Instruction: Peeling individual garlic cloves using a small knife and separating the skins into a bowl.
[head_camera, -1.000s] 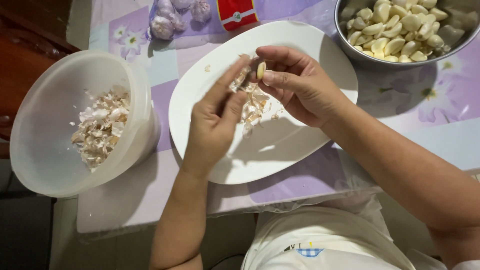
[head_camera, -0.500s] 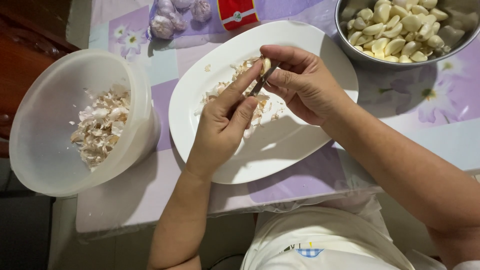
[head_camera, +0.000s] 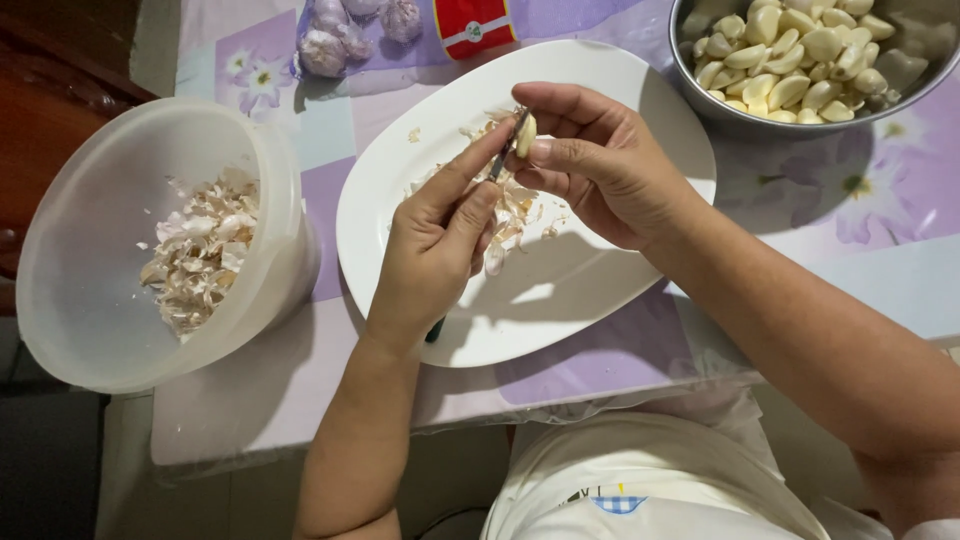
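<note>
I held a small knife (head_camera: 505, 150) in my left hand (head_camera: 440, 245), fingers wrapped shut around its handle, whose dark green end poked out below my palm. The thin blade pointed up and away from me, its tip touching the garlic clove (head_camera: 526, 134). My right hand (head_camera: 600, 165) was closed on that clove, pinching it between thumb and fingertips, so only its pale upper part showed. Both hands hovered over the white oval plate (head_camera: 640, 100), which lay on the surface (head_camera: 300, 400) with its purple flowered cloth. Under my hands, on the plate, lay a loose heap of papery garlic skins (head_camera: 515, 210), with a few scraps scattered toward the plate's far left side.

To my left stood a round translucent plastic bowl (head_camera: 60, 290), just beside the plate, holding a pile of discarded peelings (head_camera: 200, 255) against its inner wall. At the far right corner sat a metal bowl (head_camera: 700, 90) filled with peeled cloves (head_camera: 790, 50), its rim close to the plate's edge; I could not tell whether the two touched. Beyond the plate, at the far edge, lay a few whole garlic bulbs (head_camera: 335, 40) in a clear bag, and next to them a red packet (head_camera: 475, 22). My white shirt (head_camera: 650, 480) showed at the bottom.
</note>
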